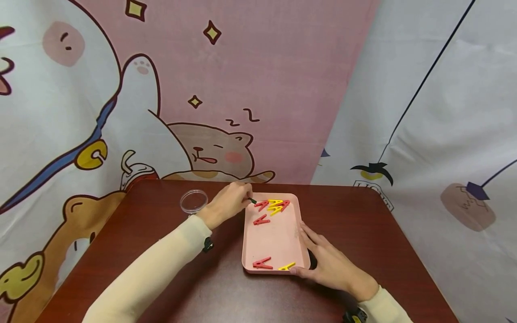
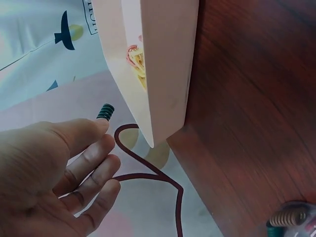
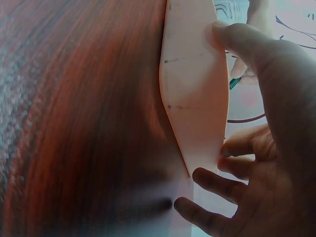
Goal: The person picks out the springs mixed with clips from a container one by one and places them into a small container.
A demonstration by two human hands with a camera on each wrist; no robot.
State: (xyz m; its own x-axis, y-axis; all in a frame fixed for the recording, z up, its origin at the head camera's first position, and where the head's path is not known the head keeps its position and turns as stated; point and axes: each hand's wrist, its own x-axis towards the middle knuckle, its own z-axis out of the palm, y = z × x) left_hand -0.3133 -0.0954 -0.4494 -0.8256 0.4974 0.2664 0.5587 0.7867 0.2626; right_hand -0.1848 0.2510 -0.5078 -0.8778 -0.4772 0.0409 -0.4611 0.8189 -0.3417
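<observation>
My left hand pinches a small dark green coil spring between thumb and forefinger, at the far left rim of the pink tray. Several red and yellow plastic clips lie in that tray: a group at its far end, a lone red clip below it, and a red clip and a yellow clip along the near wall. My right hand rests on the tray's near right corner, thumb against one wall, loosely spread fingers along the other side.
Left of the tray stands a round clear dish, partly behind the left forearm. In the left wrist view a brown coil spring shows in it, with something green beside it. A printed cloth hangs behind the brown table.
</observation>
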